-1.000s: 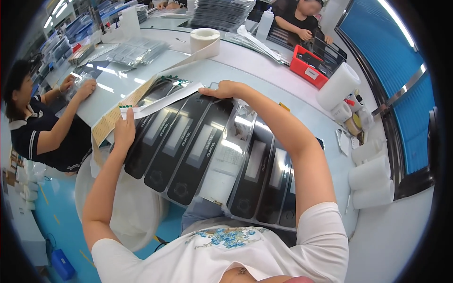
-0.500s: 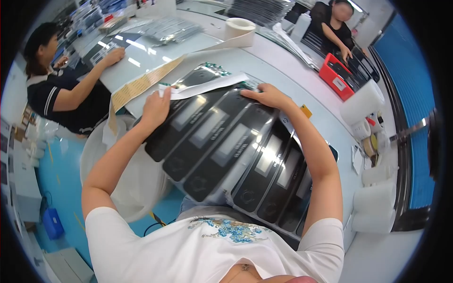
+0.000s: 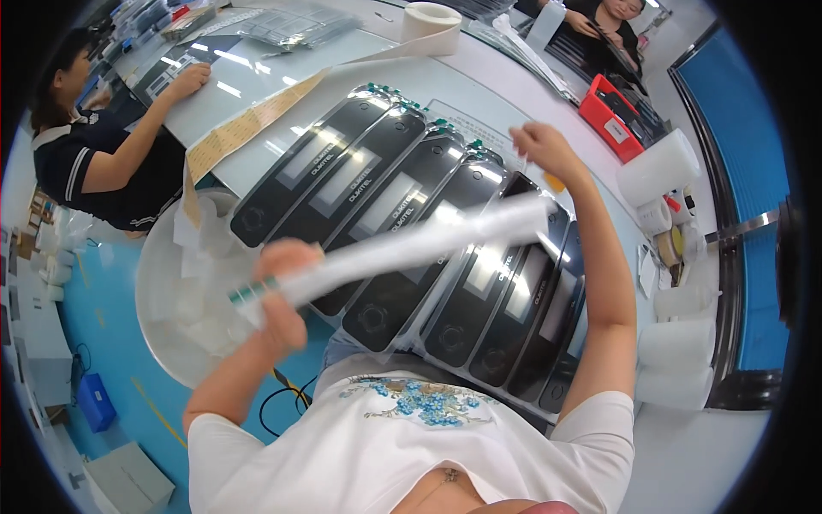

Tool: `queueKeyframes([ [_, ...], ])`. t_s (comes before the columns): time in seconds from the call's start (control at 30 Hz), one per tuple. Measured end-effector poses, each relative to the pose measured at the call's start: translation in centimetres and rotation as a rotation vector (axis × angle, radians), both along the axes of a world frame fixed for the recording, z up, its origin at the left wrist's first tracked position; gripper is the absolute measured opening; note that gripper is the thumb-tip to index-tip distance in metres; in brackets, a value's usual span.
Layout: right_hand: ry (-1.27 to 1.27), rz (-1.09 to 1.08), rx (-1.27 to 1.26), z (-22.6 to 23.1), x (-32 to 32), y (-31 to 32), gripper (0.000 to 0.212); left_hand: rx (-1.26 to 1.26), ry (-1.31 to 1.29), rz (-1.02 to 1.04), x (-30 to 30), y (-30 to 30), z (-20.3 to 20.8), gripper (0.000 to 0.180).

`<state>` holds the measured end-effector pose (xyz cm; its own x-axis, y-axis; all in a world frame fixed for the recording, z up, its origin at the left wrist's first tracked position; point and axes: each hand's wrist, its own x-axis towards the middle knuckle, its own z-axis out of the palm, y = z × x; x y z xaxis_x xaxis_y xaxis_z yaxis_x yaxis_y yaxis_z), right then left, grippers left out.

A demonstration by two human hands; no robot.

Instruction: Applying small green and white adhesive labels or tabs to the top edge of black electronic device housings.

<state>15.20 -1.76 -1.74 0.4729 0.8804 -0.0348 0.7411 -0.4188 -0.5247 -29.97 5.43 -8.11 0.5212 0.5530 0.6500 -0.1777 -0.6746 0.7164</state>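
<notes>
White strip [image 3: 428,244], blurred, is gripped near its green end by the left hand [image 3: 284,324], slanted over black panels [image 3: 374,313]; right hand [image 3: 545,147] is half curled, whether anything is held can't be told. Panels are laid on a pale table [image 3: 257,163], white bin [image 3: 152,338] set beside it on blue floor [image 3: 116,360]. Pale lettering is printed on panels, small print on tan liner [image 3: 248,127]; red box [image 3: 599,124] is labelled in white.
</notes>
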Motion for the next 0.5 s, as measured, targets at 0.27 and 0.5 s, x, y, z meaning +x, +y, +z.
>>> queueKeyframes([
  [0.27,0.224,0.015,-0.134,-0.4,-4.0,-2.0,0.04,0.479,0.063,0.015,2.7,-5.3,-2.4,0.038],
  [0.5,0.081,0.028,-0.026,-2.2,-2.7,-1.6,0.041,0.434,0.092,0.041,4.0,-5.0,-0.7,0.036],
])
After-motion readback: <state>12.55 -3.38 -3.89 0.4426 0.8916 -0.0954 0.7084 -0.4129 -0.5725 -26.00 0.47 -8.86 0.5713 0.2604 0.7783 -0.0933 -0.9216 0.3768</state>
